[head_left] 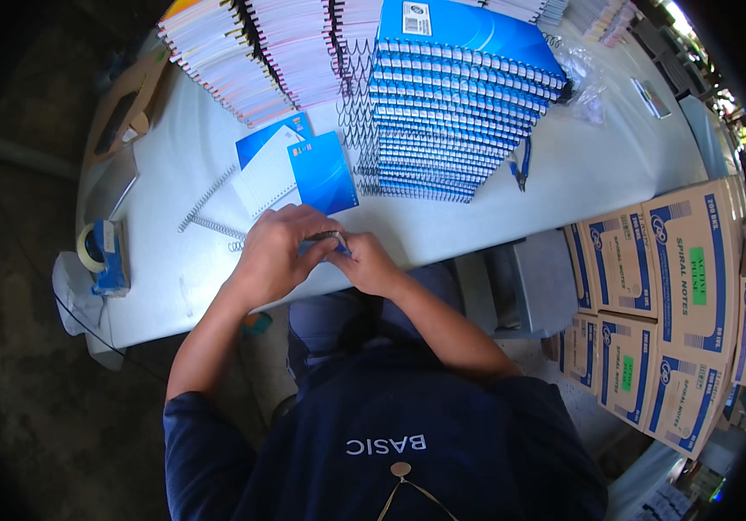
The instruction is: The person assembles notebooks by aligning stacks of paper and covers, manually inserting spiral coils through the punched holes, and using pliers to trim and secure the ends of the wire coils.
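Note:
My left hand (273,252) and my right hand (369,265) meet at the table's front edge. Their fingers close around a small blue-and-white piece (331,242), mostly hidden by the fingers, perhaps a notebook seen edge-on. Just beyond them lies a blue notebook cover (324,174) with punched holes, beside ruled sheets (267,178) and another blue cover (256,139). Loose metal spiral coils (208,196) rest left of these sheets, close to my left hand. A tall stack of blue spiral notebooks (442,122) stands farther back, with blue-handled pliers (522,167) at its right.
Thick spiral-bound stacks (269,65) fill the table's far side. A blue tape dispenser (111,258) stands at the left edge, near a brown cardboard piece (130,108). Clear plastic wrap (583,87) lies at the back right. Stacked cardboard boxes (690,269) and a grey chair (534,282) are at right.

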A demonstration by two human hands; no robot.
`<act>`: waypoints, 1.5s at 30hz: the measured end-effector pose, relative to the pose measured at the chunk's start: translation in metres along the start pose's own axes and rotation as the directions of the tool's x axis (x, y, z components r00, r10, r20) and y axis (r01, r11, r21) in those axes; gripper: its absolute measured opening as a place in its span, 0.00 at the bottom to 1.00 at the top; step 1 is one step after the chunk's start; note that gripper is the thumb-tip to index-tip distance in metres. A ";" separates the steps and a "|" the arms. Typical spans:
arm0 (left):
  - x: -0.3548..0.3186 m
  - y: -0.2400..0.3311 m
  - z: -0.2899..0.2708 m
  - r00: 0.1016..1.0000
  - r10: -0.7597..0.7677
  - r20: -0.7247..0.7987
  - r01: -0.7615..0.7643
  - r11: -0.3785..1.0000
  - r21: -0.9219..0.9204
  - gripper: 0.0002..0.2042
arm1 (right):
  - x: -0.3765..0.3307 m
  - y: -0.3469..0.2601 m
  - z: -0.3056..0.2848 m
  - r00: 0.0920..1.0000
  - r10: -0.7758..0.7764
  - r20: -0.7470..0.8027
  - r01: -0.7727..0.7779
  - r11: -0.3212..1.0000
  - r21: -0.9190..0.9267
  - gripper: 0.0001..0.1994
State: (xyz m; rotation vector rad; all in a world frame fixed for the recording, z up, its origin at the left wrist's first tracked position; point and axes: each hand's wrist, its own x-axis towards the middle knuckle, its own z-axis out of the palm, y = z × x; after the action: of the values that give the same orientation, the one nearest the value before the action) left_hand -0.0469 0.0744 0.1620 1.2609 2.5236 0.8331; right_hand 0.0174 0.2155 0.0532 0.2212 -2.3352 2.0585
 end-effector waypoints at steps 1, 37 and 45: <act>-0.002 0.003 0.000 1.000 0.001 -0.005 -0.001 0.998 0.059 0.06 | -0.001 -0.002 -0.001 0.999 0.044 0.024 -0.044 0.999 -0.011 0.13; 0.148 0.085 -0.026 0.497 -0.153 -0.854 -0.141 0.957 -0.254 0.12 | 0.042 -0.146 -0.150 0.203 -0.539 -0.818 0.344 0.821 -0.455 0.12; 0.109 0.021 -0.051 0.370 -0.274 -0.888 -0.203 0.909 -0.365 0.11 | 0.001 -0.137 -0.155 0.114 -0.689 -0.715 0.174 0.723 -0.669 0.10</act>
State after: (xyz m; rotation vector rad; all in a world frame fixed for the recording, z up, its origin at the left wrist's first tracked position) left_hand -0.1206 0.1499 0.2234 0.5630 2.7116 2.5351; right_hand 0.0207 0.3519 0.2080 -0.2629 -1.4672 0.7844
